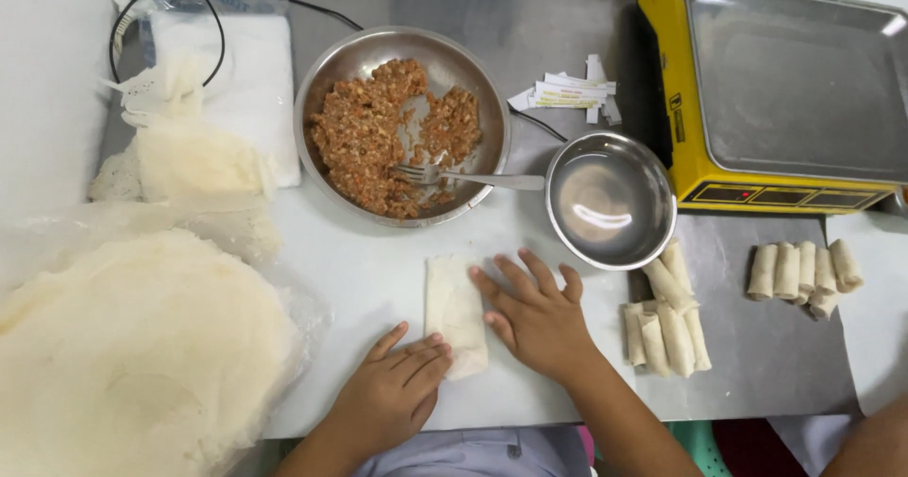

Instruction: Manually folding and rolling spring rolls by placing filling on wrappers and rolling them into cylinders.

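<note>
A folded pale wrapper (454, 309) lies flat on the white table between my hands. My left hand (392, 389) rests flat with its fingertips on the wrapper's lower left edge. My right hand (536, 316) lies palm down, fingers spread, touching the wrapper's right edge. Neither hand grips anything. Behind the wrapper stands a steel bowl (333, 70) of reddish-brown minced filling with a fork (473, 177) lying in it.
A stack of round pale wrapper sheets (132, 354) fills the left. A small steel bowl of liquid (610, 200) sits right of the fork. Finished rolls (664, 321) lie at right, more rolls (804, 274) farther right. A yellow scale with steel pan (785, 89) stands at back right.
</note>
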